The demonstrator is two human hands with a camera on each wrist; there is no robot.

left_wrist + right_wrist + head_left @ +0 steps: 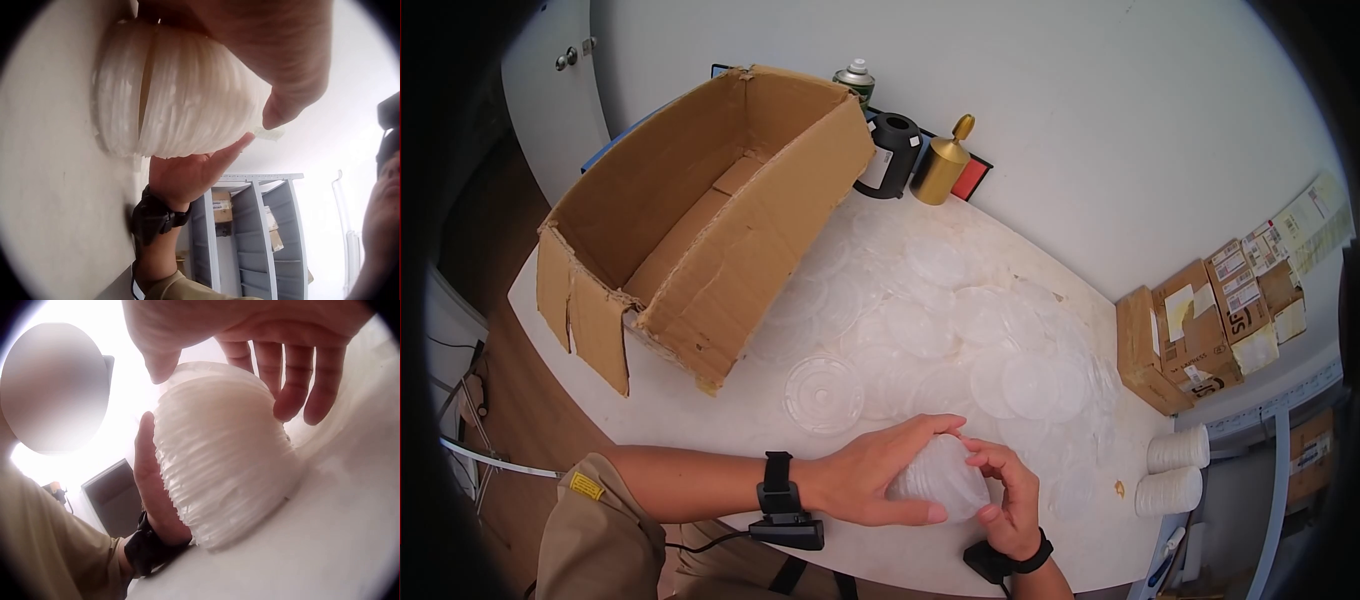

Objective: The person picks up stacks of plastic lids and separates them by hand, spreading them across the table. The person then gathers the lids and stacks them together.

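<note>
A thick stack of clear plastic lids lies tilted near the table's front edge, both hands around it. My left hand grips it from the left, thumb on the near side and fingers over the far side. From the right, my right hand curls its fingers and thumb round the stack's end. The left wrist view shows a narrow gap between two parts of the lid stack. In the right wrist view, ridged rims of the stack show beneath the right hand's fingers.
Many loose clear lids spread across the white table. An open cardboard box stands at the back left. Behind are a black container, a gold canister and a spray can. Two lid stacks lie at the right edge.
</note>
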